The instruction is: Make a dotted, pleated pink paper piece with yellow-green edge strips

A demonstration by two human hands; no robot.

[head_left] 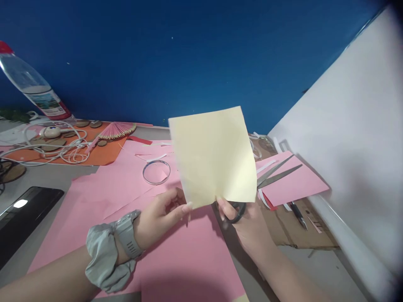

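A cream-yellow sheet of paper (214,155) is held up in front of me, slightly bent at its lower edge. My right hand (242,218) pinches that edge between thumb and fingers. The same hand also carries a pair of scissors (237,213), whose dark handle loops round the fingers; the blades point right, parted, beyond the paper. My left hand (165,216), with a grey watch and a scrunchie at the wrist, is closed at the sheet's lower left corner. Its thumb tip meets the corner, and some fingertips are hidden behind the paper.
Pink paper (126,201) covers the table below, with a clear ring (156,172) on it. To the left are a phone (28,218), a cable (75,147), a folded pink fan (116,130) and a bottle (47,96). Cardboard (292,226) and a pen (298,214) lie right.
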